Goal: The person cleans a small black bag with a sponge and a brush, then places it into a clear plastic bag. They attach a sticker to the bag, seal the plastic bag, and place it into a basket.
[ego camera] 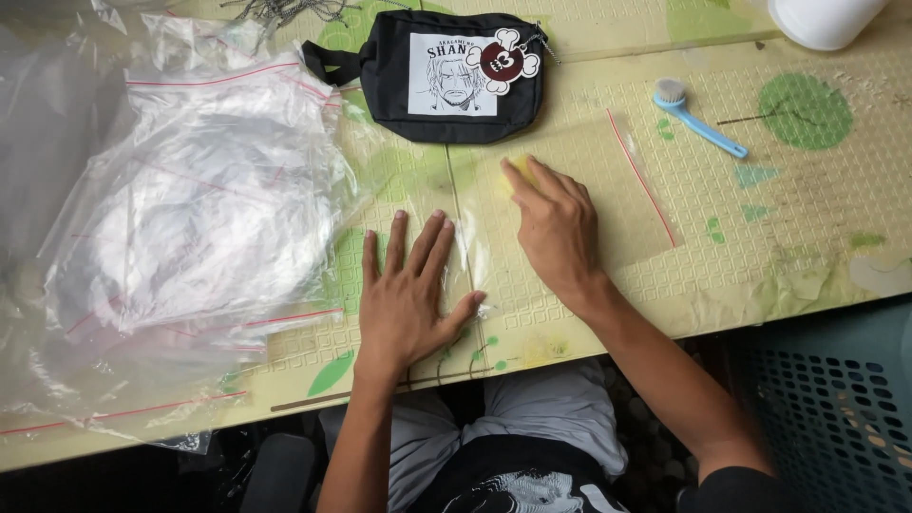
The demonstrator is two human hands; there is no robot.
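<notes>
Both hands lay on a flat clear bag [570, 204] on the surface [760, 247]. Left hand [410, 294] was spread wide, pressing the bag's near end. Right hand [556, 228] pressed something small and yellow [521, 171] farther along. Bag's long side ran left to right, toward its red strip [642, 179]. Beyond lay a black pouch [446, 76].

Clear red-striped bag [579, 195] under hands, clear bag pile [199, 209] left, white square pouch label [454, 74]

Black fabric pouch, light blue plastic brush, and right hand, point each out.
Black fabric pouch [385, 85]: head view, plain left panel.
Light blue plastic brush [708, 131]: head view, mid handle.
Right hand [556, 226]: head view, back of hand.
</notes>
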